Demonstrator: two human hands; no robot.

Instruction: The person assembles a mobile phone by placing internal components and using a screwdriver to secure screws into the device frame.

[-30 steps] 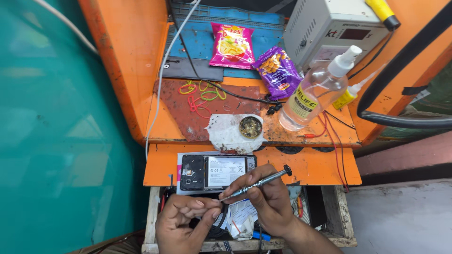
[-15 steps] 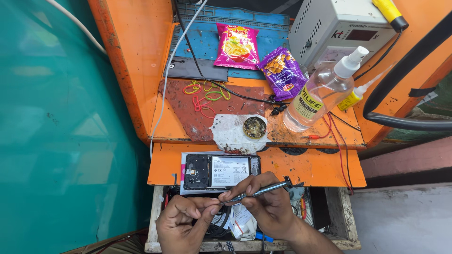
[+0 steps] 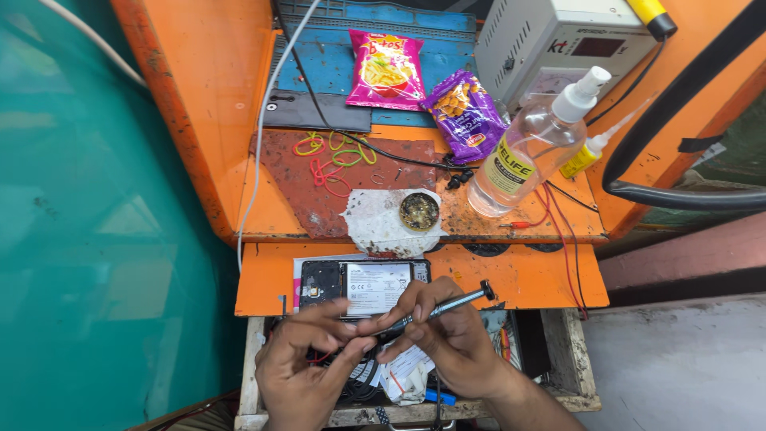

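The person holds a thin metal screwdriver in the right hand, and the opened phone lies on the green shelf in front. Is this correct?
Not quite. The head view shows the shelf is orange, not green. The right hand does hold the thin metal screwdriver, and the opened phone lies in front.

My right hand (image 3: 455,343) and left hand (image 3: 307,363) covered the near edge of the opened phone (image 3: 363,286), and my fingers hid the screwdriver (image 3: 435,310) tip. Whatever sat pinched between my left fingertips was too small to tell. The open drawer (image 3: 558,351) lay mostly hidden under my hands. The grey power supply (image 3: 550,40) ran off the far edge, and my right forearm off the near one
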